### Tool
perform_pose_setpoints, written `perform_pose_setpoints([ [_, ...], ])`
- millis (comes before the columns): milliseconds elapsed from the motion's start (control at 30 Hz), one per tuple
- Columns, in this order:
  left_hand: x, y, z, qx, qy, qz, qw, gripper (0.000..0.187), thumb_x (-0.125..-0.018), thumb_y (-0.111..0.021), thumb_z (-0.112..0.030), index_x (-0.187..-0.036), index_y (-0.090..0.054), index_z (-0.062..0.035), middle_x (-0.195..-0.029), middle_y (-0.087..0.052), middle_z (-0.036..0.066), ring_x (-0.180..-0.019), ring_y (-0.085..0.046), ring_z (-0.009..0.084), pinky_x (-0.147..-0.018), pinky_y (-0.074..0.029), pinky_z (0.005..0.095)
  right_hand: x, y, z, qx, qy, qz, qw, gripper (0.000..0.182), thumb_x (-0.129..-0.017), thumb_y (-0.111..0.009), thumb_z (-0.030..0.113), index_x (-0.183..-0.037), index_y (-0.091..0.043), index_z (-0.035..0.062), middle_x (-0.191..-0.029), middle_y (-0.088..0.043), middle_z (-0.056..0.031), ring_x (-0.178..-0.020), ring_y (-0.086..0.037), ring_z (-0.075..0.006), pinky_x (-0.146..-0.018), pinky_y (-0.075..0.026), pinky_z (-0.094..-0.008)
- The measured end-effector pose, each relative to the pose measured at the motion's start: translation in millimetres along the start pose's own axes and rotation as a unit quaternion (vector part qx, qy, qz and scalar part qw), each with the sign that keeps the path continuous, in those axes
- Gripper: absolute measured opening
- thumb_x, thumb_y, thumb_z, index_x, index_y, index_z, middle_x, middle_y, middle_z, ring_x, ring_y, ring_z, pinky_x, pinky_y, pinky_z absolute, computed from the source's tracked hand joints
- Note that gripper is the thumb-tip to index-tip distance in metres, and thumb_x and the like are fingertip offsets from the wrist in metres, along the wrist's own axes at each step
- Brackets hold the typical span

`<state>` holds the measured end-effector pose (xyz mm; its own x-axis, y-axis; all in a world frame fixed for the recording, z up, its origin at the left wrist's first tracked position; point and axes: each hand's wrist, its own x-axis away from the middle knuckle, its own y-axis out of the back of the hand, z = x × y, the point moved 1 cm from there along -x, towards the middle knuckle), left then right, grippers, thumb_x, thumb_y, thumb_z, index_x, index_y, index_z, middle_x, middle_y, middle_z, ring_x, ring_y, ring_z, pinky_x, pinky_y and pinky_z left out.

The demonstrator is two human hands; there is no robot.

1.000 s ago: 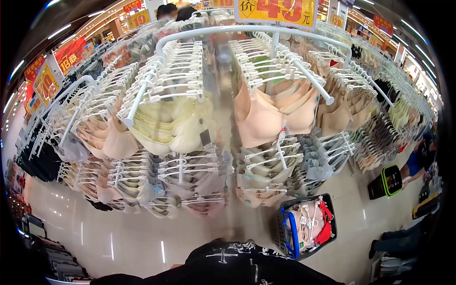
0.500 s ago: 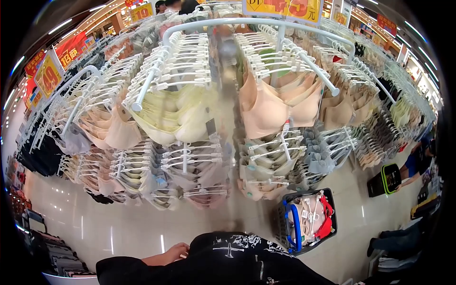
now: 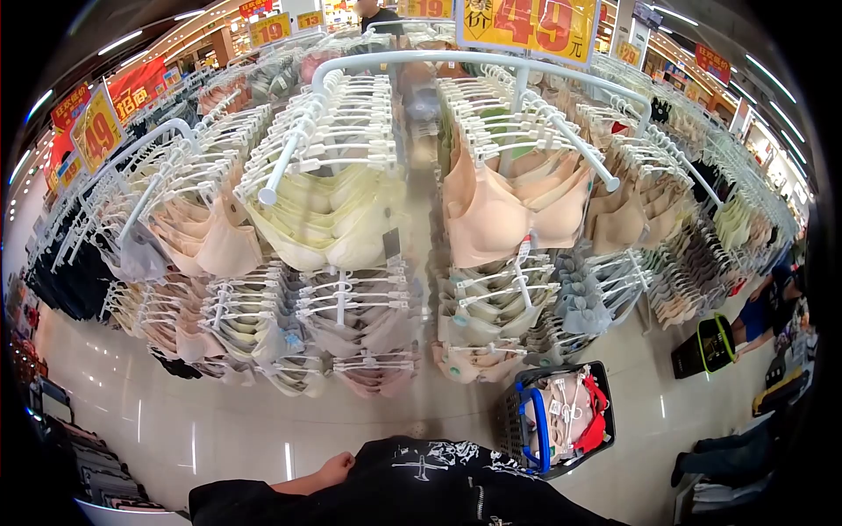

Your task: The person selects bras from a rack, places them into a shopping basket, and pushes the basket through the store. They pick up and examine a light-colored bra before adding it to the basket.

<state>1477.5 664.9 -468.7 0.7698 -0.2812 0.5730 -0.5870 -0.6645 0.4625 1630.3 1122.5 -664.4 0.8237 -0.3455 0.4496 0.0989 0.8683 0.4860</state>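
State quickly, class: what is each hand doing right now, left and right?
Left hand: curled closed against the black shirt, nothing visible in it.
Right hand: not in view; cannot be told.

Left hand: only knuckles show, fingers tucked behind the black shirt, so the grip is unreadable. Right hand hidden entirely. Basket sits off to the right; its contents are jumbled. Price sign is cut by the top edge.

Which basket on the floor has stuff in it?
The basket with blue handles, right by the rack, is heaped with garments on white hangers. The green-trimmed basket farther right looks empty.
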Motion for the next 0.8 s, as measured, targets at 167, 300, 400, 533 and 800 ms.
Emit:
perform_pose_setpoints([
  [167,12.2,20.1,-37.6,-0.216,0.088,-0.136,0.963,0.017,-0.080,-0.048,-0.018,-0.087,-0.047,-0.0017,-0.078,-0.058,0.024,-0.078,-0.056,0.0398,-0.066,-0.043,0.0476,10.4,-2.3,-18.1,-0.013,0.025,-0.021,0.999,0.021,-0.076,-0.061,0.018,-0.088,-0.055,0.0016,-0.086,-0.058,-0.0177,-0.081,-0.058,-0.0275,-0.069,-0.044,-0.0309],
  [300,-5.8,-1.5,15.9,-0.193,-0.002,-0.013,0.981,0.019,-0.078,-0.049,-0.017,-0.087,-0.053,-0.0010,-0.074,-0.059,0.022,-0.071,-0.058,0.0359,-0.066,-0.046,0.0438,1.8,-20.9,-24.0,-0.031,-0.031,-0.029,0.999,0.015,-0.077,-0.061,0.016,-0.078,-0.058,0.0010,-0.073,-0.058,-0.0183,-0.065,-0.059,-0.0280,-0.059,-0.045,-0.0345],
  [400,-4.3,0.3,-4.0,-0.015,0.110,0.009,0.994,0.031,-0.079,-0.053,-0.030,-0.083,-0.057,0.0004,-0.071,-0.059,0.016,-0.069,-0.059,0.0255,-0.065,-0.047,0.0361,-22.8,-35.8,-46.8,-0.055,0.030,0.029,0.998,0.022,-0.082,-0.054,0.021,-0.083,-0.060,0.0000,-0.082,-0.060,-0.0199,-0.078,-0.059,-0.0296,-0.070,-0.045,-0.0339],
  [533,-25.9,-8.0,-14.3,-0.027,0.108,-0.056,0.992,0.042,-0.079,-0.057,-0.041,-0.081,-0.056,0.0006,-0.072,-0.060,0.013,-0.072,-0.060,0.0236,-0.064,-0.045,0.0351,-42.3,-24.4,-18.2,-0.012,0.112,0.019,0.993,0.027,-0.082,-0.050,0.023,-0.090,-0.062,-0.0001,-0.088,-0.060,-0.0208,-0.089,-0.058,-0.0321,-0.077,-0.044,-0.0368],
  [800,-89.0,-16.9,-5.7,-0.128,-0.025,0.042,0.991,0.023,-0.075,-0.058,-0.027,-0.081,-0.056,-0.0045,-0.075,-0.060,0.014,-0.073,-0.059,0.0292,-0.065,-0.045,0.0381,-29.2,-17.2,21.2,0.044,0.025,-0.018,0.999,0.032,-0.077,-0.054,0.029,-0.068,-0.060,-0.0008,-0.065,-0.057,-0.0193,-0.065,-0.058,-0.0330,-0.059,-0.043,-0.0404],
])
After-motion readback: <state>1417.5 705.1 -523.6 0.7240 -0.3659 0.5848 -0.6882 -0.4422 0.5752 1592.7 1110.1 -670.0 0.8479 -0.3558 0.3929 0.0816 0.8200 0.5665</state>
